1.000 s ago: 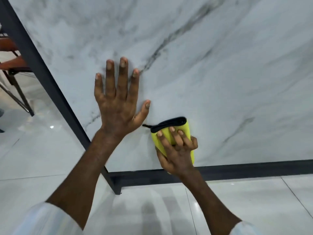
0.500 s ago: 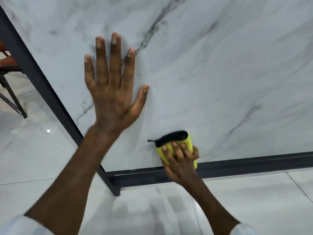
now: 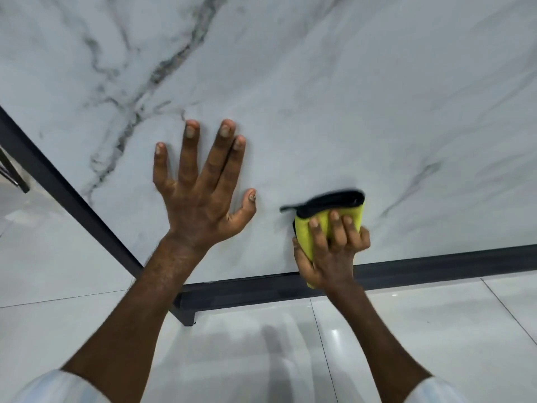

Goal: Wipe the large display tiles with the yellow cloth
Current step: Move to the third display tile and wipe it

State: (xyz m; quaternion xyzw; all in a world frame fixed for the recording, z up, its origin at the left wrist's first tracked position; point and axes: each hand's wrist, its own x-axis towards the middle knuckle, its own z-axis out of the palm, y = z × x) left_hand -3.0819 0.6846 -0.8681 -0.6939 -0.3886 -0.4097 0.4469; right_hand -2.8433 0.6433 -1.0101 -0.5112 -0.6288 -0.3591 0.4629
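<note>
Currently mid-wipe, low on the tile (image 3: pixel 319 97). Right hand (image 3: pixel 331 251) grips the cloth (image 3: pixel 303 232), fingers curled over the folded yellow pad and pressing it flat to the marble face. Cloth sits near the tile's bottom edge, just above the lower rail of the dark frame (image 3: pixel 261 292). Its black trim (image 3: pixel 328 200) sticks out at the top and is blur-smeared, so I judge the pad is in motion; direction can't be told. Left hand (image 3: pixel 200 199) is spread, fingers straight and fanned, palm flat on the tile, left of the cloth and apart from it, holding nothing. It looks like a brace for a leaning body. Tile is big, white with grey veins, and runs out of view up and right. Glossy floor (image 3: pixel 406 330) lies below. Step in hand: wiping the lower band of this tile, toward its bottom-left corner. How much is done can't be judged, as no dirt or wet streaks separate wiped from unwiped. Next move likely calls for firm flat pressure and overlapping passes, along the bottom edge or up across the veined area. The left hand would need to shift, since the patch under it can't be reached by the cloth. Risks: cloth catching on the rail lip, trim flapping loose.
</note>
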